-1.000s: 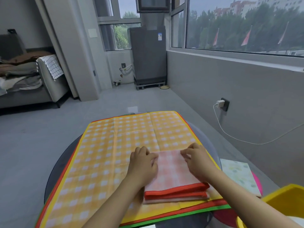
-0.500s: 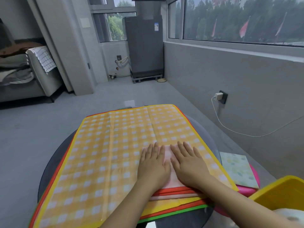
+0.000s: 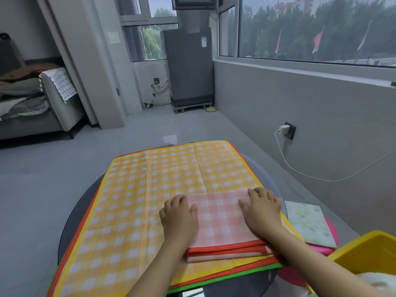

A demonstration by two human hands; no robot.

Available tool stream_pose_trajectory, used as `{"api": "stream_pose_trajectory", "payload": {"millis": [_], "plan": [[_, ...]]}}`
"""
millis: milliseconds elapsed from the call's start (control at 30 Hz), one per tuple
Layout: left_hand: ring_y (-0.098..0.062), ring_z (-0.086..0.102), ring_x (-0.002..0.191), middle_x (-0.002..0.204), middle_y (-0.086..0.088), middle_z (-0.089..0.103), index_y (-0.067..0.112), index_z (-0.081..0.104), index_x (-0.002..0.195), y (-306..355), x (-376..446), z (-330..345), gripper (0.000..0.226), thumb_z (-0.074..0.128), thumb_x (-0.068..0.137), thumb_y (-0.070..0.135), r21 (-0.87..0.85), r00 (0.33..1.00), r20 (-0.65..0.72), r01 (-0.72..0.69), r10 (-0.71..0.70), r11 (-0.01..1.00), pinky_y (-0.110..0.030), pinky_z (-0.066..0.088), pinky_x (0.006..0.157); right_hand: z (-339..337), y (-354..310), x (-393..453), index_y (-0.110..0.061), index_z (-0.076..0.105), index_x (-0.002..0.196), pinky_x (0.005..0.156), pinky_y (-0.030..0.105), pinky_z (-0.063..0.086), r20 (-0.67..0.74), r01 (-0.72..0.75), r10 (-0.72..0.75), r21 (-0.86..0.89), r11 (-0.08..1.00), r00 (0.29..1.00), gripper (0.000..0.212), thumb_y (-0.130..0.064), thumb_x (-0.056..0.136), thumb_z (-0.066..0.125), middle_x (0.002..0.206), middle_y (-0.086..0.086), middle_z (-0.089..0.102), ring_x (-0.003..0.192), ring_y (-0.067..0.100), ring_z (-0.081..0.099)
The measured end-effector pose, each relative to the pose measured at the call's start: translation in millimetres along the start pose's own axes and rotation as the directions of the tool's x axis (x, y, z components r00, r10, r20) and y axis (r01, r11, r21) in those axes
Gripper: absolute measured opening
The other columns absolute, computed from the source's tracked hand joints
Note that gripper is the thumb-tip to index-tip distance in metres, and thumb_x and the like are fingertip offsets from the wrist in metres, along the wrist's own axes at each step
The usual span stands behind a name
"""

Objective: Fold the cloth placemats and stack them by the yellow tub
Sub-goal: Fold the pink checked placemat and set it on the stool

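A folded pink checked placemat [image 3: 218,219] with red edging lies on an open yellow checked placemat [image 3: 150,189], near its front right. Under the yellow one show the red and green edges of more flat placemats. My left hand [image 3: 179,219] is at the folded mat's left side, thumb on top and fingers curled over the edge. My right hand [image 3: 262,211] holds the right side the same way, fingers bent at the far right corner. The yellow tub [image 3: 368,251] stands at the lower right, partly out of view.
The mats cover a round dark table [image 3: 70,221]. A folded pale floral cloth [image 3: 308,224] rests on a pink round thing [image 3: 331,230] between the table and the tub. A white charger cable [image 3: 285,159] hangs from the right wall. A sofa [image 3: 32,108] stands far left.
Half a second ago both hands lay flat side by side on the folded pink mat. They have since slid apart to its left and right edges, and the fingers have curled.
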State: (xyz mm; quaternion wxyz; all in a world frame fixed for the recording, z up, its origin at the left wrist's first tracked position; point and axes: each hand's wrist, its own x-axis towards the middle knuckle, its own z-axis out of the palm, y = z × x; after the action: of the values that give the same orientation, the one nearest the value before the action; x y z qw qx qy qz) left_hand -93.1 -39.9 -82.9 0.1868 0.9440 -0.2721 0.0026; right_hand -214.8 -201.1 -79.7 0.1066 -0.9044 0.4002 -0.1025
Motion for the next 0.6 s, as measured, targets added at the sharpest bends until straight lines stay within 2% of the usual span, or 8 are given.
{"api": "stream_pose_trajectory", "payload": {"millis": [67,133,233,300,367,433,500,600], "plan": [[-0.019,0.043,0.118,0.127,0.002,0.051,0.03,0.06,0.116,0,10,-4,0.031,0.049,0.092,0.046,-0.149,0.994,-0.002,0.106,-0.108,0.983,-0.036,0.031,0.103,-12,-2,12,-0.023,0.055,0.124,0.099,0.036,0.029,0.041,-0.108,0.103,0.149,0.983,0.994,0.044,-0.047,0.088,0.053,0.131,0.002,0.049,0.124,0.026,0.037],[-0.02,0.056,0.098,0.109,-0.001,0.061,0.033,0.061,0.082,0,21,-11,0.014,0.066,0.08,0.046,-0.283,0.98,0.053,0.199,-0.192,0.938,-0.037,0.041,0.094,-20,-3,25,-0.023,0.067,0.107,0.09,0.033,0.035,0.1,-0.211,0.191,0.266,0.941,0.977,0.033,-0.042,0.081,0.065,0.115,0.001,0.061,0.115,0.026,0.047],[-0.02,0.062,0.085,0.098,0.001,0.061,0.024,0.056,0.086,3,30,-22,0.029,0.08,0.07,0.028,-0.478,0.953,0.186,0.302,-0.241,0.825,-0.032,0.05,0.079,-25,-5,35,-0.019,0.065,0.077,0.075,0.032,0.046,0.185,-0.29,0.233,0.412,0.864,0.955,0.014,-0.029,0.074,0.074,0.085,0.001,0.066,0.086,0.022,0.058],[-0.019,0.059,0.069,0.085,-0.003,0.062,0.015,0.053,0.089,8,32,-31,0.033,0.08,0.07,0.01,-0.563,0.938,0.248,0.343,-0.243,0.751,-0.027,0.047,0.061,-31,-5,36,-0.014,0.053,0.061,0.059,0.03,0.046,0.234,-0.305,0.21,0.524,0.795,0.949,0.025,-0.016,0.074,0.075,0.062,0.0,0.06,0.061,0.019,0.054],[-0.017,0.054,0.052,0.07,-0.007,0.061,0.011,0.05,0.088,15,34,-38,0.031,0.074,0.072,-0.002,-0.632,0.926,0.29,0.375,-0.243,0.678,-0.023,0.038,0.046,-41,-2,35,-0.009,0.044,0.062,0.041,0.021,0.041,0.287,-0.328,0.175,0.673,0.662,0.942,0.031,0.0,0.077,0.07,0.056,0.001,0.061,0.04,0.019,0.051],[-0.016,0.053,0.042,0.063,-0.011,0.062,0.01,0.049,0.089,24,35,-45,0.03,0.068,0.074,-0.007,-0.686,0.918,0.322,0.395,-0.232,0.611,-0.017,0.033,0.037,-56,6,32,-0.009,0.039,0.072,0.032,0.019,0.038,0.335,-0.344,0.118,0.777,0.526,0.935,0.031,0.009,0.08,0.063,0.072,0.01,0.067,0.031,0.019,0.051],[-0.012,0.052,0.037,0.062,-0.013,0.062,0.009,0.052,0.087,38,37,-53,0.027,0.068,0.075,-0.009,-0.741,0.92,0.348,0.386,-0.178,0.549,-0.016,0.036,0.034,-71,19,30,-0.007,0.042,0.081,0.034,0.027,0.045,0.327,-0.329,0.086,0.828,0.454,0.941,0.026,0.007,0.081,0.064,0.072,0.019,0.062,0.036,0.023,0.053],[-0.011,0.06,0.045,0.064,-0.008,0.065,0.007,0.06,0.083,68,41,-64,0.018,0.074,0.075,-0.002,-0.811,0.93,0.364,0.347,-0.059,0.47,-0.02,0.053,0.047,-97,44,33,0.003,0.056,0.094,0.046,0.033,0.053,0.289,-0.284,0.04,0.89,0.356,0.957,0.015,-0.001,0.084,0.066,0.07,0.024,0.059,0.049,0.027,0.057]]}}
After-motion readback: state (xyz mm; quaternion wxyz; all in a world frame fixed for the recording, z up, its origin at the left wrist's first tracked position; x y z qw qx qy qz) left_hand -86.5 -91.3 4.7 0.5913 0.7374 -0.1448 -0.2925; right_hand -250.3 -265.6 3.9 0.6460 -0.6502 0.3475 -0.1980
